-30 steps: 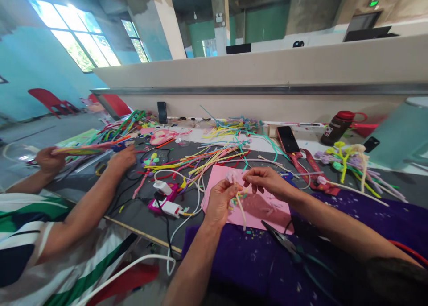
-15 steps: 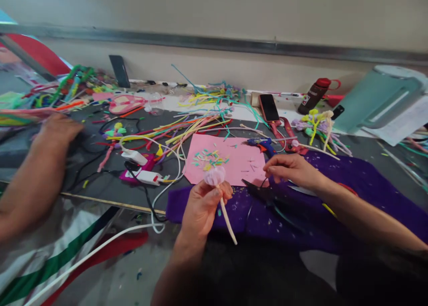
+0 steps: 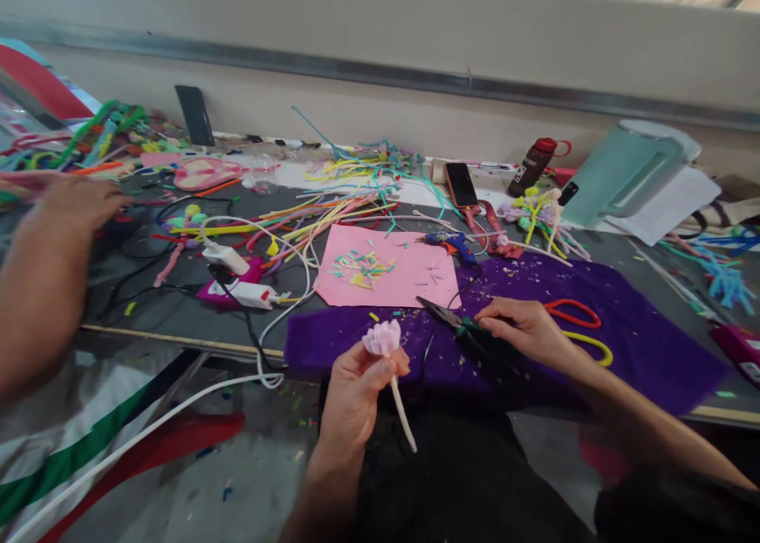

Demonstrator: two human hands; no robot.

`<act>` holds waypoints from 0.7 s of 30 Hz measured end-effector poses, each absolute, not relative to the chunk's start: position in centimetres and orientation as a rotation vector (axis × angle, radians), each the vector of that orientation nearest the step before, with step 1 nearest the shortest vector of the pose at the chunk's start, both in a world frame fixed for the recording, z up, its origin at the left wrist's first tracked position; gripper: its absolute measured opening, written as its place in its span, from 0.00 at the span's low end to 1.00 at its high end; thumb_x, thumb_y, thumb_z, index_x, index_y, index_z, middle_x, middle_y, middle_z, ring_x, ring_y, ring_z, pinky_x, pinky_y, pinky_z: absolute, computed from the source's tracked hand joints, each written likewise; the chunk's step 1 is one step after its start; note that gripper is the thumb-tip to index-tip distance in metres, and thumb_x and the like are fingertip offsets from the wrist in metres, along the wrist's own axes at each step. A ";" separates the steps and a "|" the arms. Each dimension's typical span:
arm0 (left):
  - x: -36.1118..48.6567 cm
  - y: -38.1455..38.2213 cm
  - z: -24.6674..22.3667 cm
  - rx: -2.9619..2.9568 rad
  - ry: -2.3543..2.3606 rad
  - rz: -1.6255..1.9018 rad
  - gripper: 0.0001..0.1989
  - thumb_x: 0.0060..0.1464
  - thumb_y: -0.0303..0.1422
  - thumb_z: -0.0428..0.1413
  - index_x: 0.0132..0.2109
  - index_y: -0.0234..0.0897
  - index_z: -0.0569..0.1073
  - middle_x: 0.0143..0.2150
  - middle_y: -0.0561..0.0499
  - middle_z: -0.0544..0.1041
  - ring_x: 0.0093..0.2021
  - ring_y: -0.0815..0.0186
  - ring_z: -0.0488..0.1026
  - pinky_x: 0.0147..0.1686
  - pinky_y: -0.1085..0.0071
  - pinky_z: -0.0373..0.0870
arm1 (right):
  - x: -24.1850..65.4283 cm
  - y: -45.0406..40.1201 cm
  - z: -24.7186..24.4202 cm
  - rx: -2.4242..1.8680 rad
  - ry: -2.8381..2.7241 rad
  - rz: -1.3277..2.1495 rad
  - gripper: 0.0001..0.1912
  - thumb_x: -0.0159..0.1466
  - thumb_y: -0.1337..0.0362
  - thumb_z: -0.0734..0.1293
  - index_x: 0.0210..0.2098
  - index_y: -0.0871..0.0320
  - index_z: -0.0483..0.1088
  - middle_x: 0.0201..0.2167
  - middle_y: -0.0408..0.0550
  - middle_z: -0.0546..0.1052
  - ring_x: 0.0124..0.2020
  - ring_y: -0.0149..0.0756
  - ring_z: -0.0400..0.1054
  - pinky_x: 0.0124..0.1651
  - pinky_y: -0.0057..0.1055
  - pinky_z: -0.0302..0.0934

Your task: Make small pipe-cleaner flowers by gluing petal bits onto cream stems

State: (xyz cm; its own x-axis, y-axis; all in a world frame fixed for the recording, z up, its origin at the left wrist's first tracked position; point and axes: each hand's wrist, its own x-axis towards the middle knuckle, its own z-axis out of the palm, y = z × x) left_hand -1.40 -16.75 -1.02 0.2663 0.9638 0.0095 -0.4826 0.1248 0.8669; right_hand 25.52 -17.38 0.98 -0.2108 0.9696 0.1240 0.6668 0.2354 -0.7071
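Between the thumb and fingers of my left hand (image 3: 359, 381) is a flower (image 3: 383, 337) with pale pink-lilac petals; its cream stem hangs down below. My right hand (image 3: 522, 325) has thumb and fingers pinched together beside the black pliers (image 3: 442, 313), which lie on the purple cloth (image 3: 629, 305); whatever is in the pinch is too small to make out. Short coloured snippets (image 3: 362, 267) are scattered on the pink sheet (image 3: 407, 250) beyond. A blue glue gun (image 3: 454, 246) rests at that sheet's right edge.
Scissors (image 3: 579, 313) lie right of my right hand. A power strip (image 3: 237, 282) with cables is at left, near another person's arm (image 3: 53, 266). Pipe cleaners (image 3: 332, 214), a phone (image 3: 461, 185), a bottle (image 3: 530, 167) and a teal jug (image 3: 629, 175) stand or lie behind.
The view has shifted slightly. My right hand has moved right, relative to the pink sheet, uncovering more of the scissors. My left hand with the flower is a little lower and nearer.
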 end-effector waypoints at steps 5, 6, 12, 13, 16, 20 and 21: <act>-1.5 -17.7 -2.3 0.889 0.650 1.156 0.06 0.46 0.33 0.59 0.25 0.36 0.75 0.24 0.51 0.71 0.31 0.66 0.66 0.33 0.72 0.61 | 27.0 -21.3 -1.7 -1.655 -1.799 0.703 0.11 0.62 0.58 0.61 0.33 0.57 0.72 0.27 0.46 0.74 0.25 0.33 0.67 0.28 0.29 0.61; -1.5 -17.8 -2.5 0.887 0.645 1.152 0.06 0.47 0.33 0.59 0.25 0.36 0.75 0.25 0.51 0.71 0.31 0.67 0.65 0.32 0.72 0.61 | 27.3 -22.2 -2.0 -1.671 -1.791 0.704 0.11 0.62 0.58 0.61 0.33 0.57 0.72 0.27 0.46 0.74 0.25 0.33 0.67 0.28 0.29 0.61; -1.4 -18.0 -3.0 0.858 0.623 1.170 0.04 0.47 0.31 0.59 0.27 0.35 0.75 0.26 0.51 0.71 0.31 0.68 0.65 0.29 0.74 0.60 | 32.5 -24.8 -2.6 -1.849 -1.884 0.176 0.12 0.64 0.62 0.58 0.41 0.56 0.70 0.40 0.49 0.75 0.41 0.38 0.70 0.45 0.34 0.63; -1.3 -18.0 -3.0 0.853 0.622 1.178 0.04 0.47 0.31 0.59 0.27 0.35 0.75 0.26 0.51 0.71 0.31 0.68 0.65 0.29 0.75 0.60 | 33.9 -24.8 -2.9 -1.899 -1.927 0.048 0.13 0.64 0.63 0.57 0.44 0.56 0.70 0.44 0.51 0.74 0.46 0.40 0.68 0.49 0.37 0.61; -0.9 -18.2 -2.9 0.858 0.624 1.188 0.04 0.46 0.30 0.59 0.26 0.34 0.75 0.26 0.50 0.71 0.31 0.68 0.65 0.27 0.75 0.60 | 37.7 -24.5 -4.1 -2.012 -2.090 -0.161 0.18 0.62 0.64 0.58 0.50 0.58 0.66 0.52 0.55 0.69 0.52 0.45 0.63 0.52 0.43 0.58; -0.6 -18.4 -2.4 0.873 0.645 1.193 0.05 0.46 0.31 0.59 0.26 0.33 0.75 0.26 0.50 0.71 0.29 0.69 0.64 0.26 0.76 0.60 | 40.0 -23.9 -4.9 -2.063 -2.223 -0.145 0.23 0.60 0.66 0.58 0.54 0.60 0.63 0.51 0.57 0.69 0.51 0.46 0.63 0.51 0.42 0.60; -0.5 -18.4 -2.3 0.870 0.652 1.194 0.05 0.46 0.31 0.59 0.26 0.33 0.75 0.26 0.50 0.71 0.29 0.70 0.65 0.27 0.76 0.60 | 40.2 -23.7 -4.8 -2.082 -2.231 -0.138 0.23 0.59 0.66 0.58 0.54 0.59 0.63 0.50 0.56 0.70 0.49 0.46 0.65 0.49 0.41 0.60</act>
